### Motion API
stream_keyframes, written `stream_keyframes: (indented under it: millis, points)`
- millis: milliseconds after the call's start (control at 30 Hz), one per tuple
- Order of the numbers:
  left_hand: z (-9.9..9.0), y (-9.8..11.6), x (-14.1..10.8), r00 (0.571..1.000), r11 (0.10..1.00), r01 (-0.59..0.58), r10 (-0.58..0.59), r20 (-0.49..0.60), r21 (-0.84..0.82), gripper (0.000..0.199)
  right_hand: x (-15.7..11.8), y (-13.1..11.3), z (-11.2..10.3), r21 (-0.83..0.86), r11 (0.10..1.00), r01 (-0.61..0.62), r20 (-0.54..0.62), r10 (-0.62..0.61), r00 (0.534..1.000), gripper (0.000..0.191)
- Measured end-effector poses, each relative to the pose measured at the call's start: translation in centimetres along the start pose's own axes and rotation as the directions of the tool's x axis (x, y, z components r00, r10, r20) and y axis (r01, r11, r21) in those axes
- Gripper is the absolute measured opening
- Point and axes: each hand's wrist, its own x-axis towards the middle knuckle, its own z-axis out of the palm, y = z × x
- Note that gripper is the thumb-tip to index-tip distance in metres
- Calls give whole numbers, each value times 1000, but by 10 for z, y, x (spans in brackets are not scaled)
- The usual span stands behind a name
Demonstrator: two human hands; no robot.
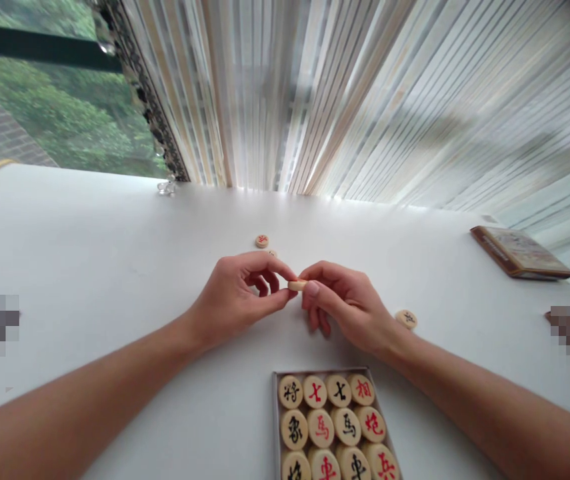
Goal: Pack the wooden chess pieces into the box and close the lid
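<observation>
Between my two hands, above the white table (165, 227), a round wooden chess piece (295, 285) is held edge-on. My left hand (239, 290) pinches its left side with thumb and forefinger. The right side is gripped by my right hand (345, 303), whose fingertips cover part of it. Just behind my left hand lie a piece with a red character (262, 241) and another piece (273, 254), partly hidden. A piece with a black character (407, 319) rests beside my right forearm. Nearest me, an open box (276, 427) holds rows of pieces with red and black characters.
A brown-edged book or flat box (525, 253) lies at the right. Small clear glass objects (167, 186) stand at the table's back edge. Striped curtains (275, 93) hang behind, with a window at the left. Pixelated patches cover both sides.
</observation>
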Motion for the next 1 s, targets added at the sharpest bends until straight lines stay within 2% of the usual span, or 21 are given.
stream_keyframes:
  millis: [133,267,333,467,567,800,1000]
  points:
    - [-1,1,-2,988,984,-144,149,-32,107,4,2,-1,5,33,997,73,-66,-71,995,40]
    - [-1,3,-4,965,948,-251,260,-22,196,9,3,-1,5,39,997,69,-86,-65,994,41]
    - [-1,3,-4,969,950,-234,245,-30,209,11,2,-1,5,47,996,73,-94,-69,993,41]
    - [0,0,-3,992,981,-103,112,-50,162,11,2,1,5,32,997,71,-113,-67,991,39]
    - [0,-1,-1,998,988,-47,53,-38,146,10,3,2,6,7,998,65,-118,-64,991,37]
    - [1,-4,0,998,988,-17,26,-61,152,13,0,2,6,-78,995,68,-121,-77,990,29]
    - [1,-8,2,996,986,-37,50,-76,165,16,-1,-3,5,-199,972,129,-165,-163,973,27]
